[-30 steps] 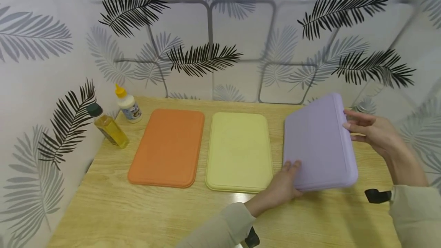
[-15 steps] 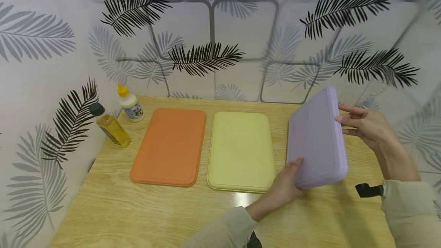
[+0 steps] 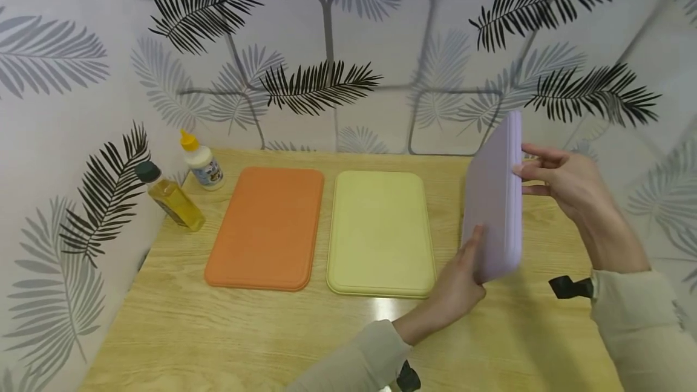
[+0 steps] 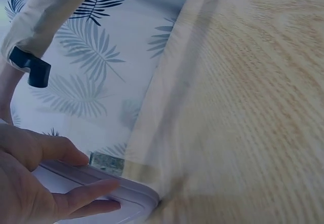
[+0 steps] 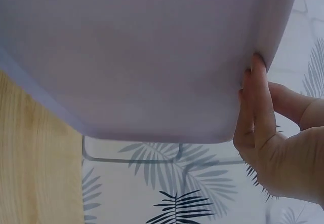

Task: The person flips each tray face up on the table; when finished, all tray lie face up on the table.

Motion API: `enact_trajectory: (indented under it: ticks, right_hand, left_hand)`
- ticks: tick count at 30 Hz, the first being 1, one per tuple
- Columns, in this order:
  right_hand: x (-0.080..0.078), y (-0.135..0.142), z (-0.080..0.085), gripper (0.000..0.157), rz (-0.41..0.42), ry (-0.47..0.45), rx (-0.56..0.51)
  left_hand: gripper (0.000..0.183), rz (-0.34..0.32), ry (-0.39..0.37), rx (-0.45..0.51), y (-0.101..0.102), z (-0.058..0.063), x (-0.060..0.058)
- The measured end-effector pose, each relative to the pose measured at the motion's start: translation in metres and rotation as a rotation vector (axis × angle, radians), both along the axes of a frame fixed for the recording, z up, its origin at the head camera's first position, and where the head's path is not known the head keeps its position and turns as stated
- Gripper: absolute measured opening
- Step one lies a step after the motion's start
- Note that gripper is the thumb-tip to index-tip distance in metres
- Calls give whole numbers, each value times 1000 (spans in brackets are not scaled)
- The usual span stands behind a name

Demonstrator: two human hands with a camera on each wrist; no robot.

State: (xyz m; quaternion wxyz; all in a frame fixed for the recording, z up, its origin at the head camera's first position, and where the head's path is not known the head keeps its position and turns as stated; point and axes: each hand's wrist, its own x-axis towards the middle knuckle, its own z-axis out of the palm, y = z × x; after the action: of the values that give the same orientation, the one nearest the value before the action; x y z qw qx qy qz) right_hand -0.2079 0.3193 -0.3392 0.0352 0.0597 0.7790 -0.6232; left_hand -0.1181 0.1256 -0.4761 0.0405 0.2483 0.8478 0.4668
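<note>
A pale purple rectangular board (image 3: 492, 192) with rounded corners and a raised rim stands steeply tilted over the right side of the table. My left hand (image 3: 456, 289) grips its near lower edge, thumb against the left face. With thumb and fingers, my right hand (image 3: 569, 177) pinches the raised edge from the right. The left wrist view shows fingers of the left hand (image 4: 30, 183) spread around a rim. In the right wrist view, fingertips of the right hand (image 5: 276, 138) press the board's broad underside (image 5: 131, 57). Left of it lies a yellow board (image 3: 380, 231), flat.
An orange board (image 3: 267, 228) lies flat left of the yellow one. At the table's left edge stand a bottle of yellow liquid (image 3: 176, 203) and a white bottle with yellow nozzle (image 3: 202, 163). A leaf-patterned wall (image 3: 370, 47) borders the wooden table (image 3: 272, 331).
The purple board has been tipped up more steeply, its right edge swinging up and leftward. My right hand has moved left and up with it; my left hand has stayed near its lower edge.
</note>
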Motion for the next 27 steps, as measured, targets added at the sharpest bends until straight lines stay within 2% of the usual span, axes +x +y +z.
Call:
enact_trajectory:
  ticks: [4, 8, 15, 18, 23, 27]
  right_hand:
    - [-3, -6, 3, 68, -15, -3, 68]
    - [-9, -13, 7, 67, -23, -10, 89]
    - [-17, -19, 8, 61, -7, 6, 123]
    - [-18, -19, 4, 60, 9, -2, 120]
    - [-20, -20, -2, 58, 30, -11, 117]
    - [-21, -22, -6, 56, 50, -20, 111]
  left_hand:
    - [116, 31, 12, 3, 2, 11, 1]
    - [119, 48, 44, 21, 3, 20, -1]
    - [120, -6, 90, 85, -2, 36, -5]
    - [117, -30, 99, 99, -4, 39, -3]
    - [109, -24, 130, 119, -6, 40, 0]
    - [101, -12, 98, 163, -7, 40, 3]
